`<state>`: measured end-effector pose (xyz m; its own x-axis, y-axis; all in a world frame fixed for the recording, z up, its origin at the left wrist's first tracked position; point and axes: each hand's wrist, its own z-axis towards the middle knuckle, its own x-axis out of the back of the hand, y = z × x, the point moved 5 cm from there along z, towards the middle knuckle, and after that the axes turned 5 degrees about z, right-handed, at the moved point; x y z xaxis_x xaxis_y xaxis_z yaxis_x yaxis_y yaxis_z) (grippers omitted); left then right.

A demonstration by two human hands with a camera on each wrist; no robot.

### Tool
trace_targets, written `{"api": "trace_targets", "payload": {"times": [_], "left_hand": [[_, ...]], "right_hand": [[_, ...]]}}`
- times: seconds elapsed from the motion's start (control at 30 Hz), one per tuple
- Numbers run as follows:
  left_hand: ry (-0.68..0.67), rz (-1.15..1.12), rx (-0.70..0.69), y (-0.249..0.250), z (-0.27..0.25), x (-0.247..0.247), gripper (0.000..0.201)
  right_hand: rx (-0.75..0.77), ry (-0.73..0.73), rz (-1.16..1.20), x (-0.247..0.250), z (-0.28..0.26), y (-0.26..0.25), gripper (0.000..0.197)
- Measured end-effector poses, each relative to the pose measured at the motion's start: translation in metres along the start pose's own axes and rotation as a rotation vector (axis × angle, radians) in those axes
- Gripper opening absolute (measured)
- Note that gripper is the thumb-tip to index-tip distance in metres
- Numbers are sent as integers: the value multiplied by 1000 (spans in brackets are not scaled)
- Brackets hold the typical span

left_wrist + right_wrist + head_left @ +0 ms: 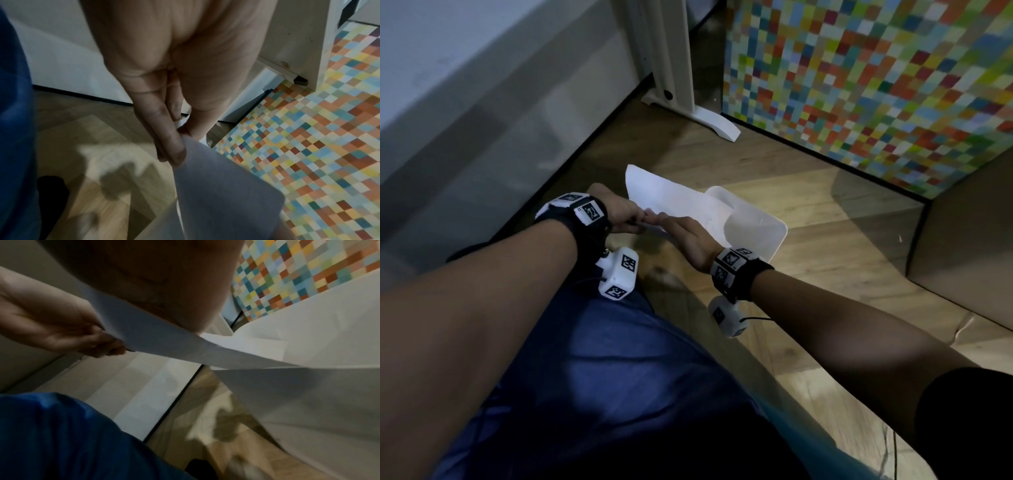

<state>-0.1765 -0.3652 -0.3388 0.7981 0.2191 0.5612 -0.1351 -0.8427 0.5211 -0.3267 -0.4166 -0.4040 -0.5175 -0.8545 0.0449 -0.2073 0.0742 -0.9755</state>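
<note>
I stand over a wooden floor and hold a white paper sheet (pixel 674 198) in both hands at waist height. My left hand (pixel 640 219) pinches the sheet's near corner between thumb and straight fingers (pixel 174 146). My right hand (pixel 662 219) lies right beside it and grips the same near edge; the sheet (pixel 164 340) hides its fingertips in the right wrist view, where only the palm (pixel 164 280) shows. The sheet's far end hangs over a white plastic bin (pixel 760 226) standing on the floor below.
A multicoloured checked panel (pixel 859 85) stands behind the bin. A white stand foot (pixel 709 120) rests on the floor by the pale wall (pixel 465 120) at left. A brown cardboard box (pixel 962 246) sits at right. My blue trousers (pixel 602 377) fill the foreground.
</note>
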Motion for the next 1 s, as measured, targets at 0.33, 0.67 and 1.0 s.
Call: {"api": "trace_targets", "payload": {"times": [0.33,0.67,1.0], "left_hand": [[55,8,68,-3,6,26,13],[-13,48,150,-14,7,23,18],[3,113,169,-27,11,43,19]], "right_hand": [[-463,12,-345,83,-19,83,79],[-43,-149,-297,-4,0,26,68],[-460,48,-616,84,-10,80,87]]}}
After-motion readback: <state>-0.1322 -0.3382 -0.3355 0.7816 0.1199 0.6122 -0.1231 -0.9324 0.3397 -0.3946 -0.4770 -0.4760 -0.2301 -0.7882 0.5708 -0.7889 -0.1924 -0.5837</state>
